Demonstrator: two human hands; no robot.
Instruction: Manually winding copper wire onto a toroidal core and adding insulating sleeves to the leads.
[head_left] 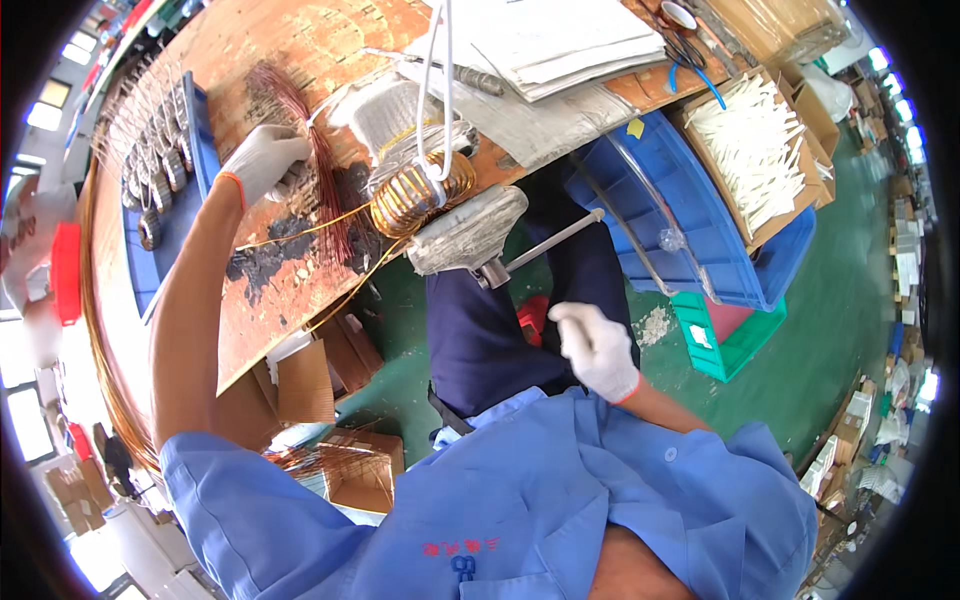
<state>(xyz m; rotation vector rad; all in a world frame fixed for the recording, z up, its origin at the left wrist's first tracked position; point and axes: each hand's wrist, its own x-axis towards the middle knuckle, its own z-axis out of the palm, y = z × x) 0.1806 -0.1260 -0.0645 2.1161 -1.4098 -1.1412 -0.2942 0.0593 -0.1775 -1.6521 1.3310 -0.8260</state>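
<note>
Copper-wound ring point(415, 197), head view: at the near edge of the workbench point(290, 55), just beyond a tape-wrapped block point(468, 230); whether ring and block touch, cannot tell. White cord point(448, 90) comes down to the ring, looped round its right part. Two golden wire leads point(300, 234) run out from it, one leftward, one down-left past the bench edge.

Left hand, white glove point(265, 165): left of the ring and a bit farther out, beside the reddish wire bundle point(322, 175). Fingers bent; can't tell if they pinch a wire.

Right hand, white glove point(597, 352): nearer the body than the ring, off to its right, above the lap. Fingers curled in; can't tell if anything's inside.

Around the ring: grey cloth point(395, 118) just behind; paper stack point(575, 45) farther back, right; metal rod point(555, 240) to the right, below the block's level. Far left, blue tray point(202, 125) with small wound rings point(155, 190). Far right, blue bin point(640, 190) and a carton point(778, 224) of white strips point(745, 150).
</note>
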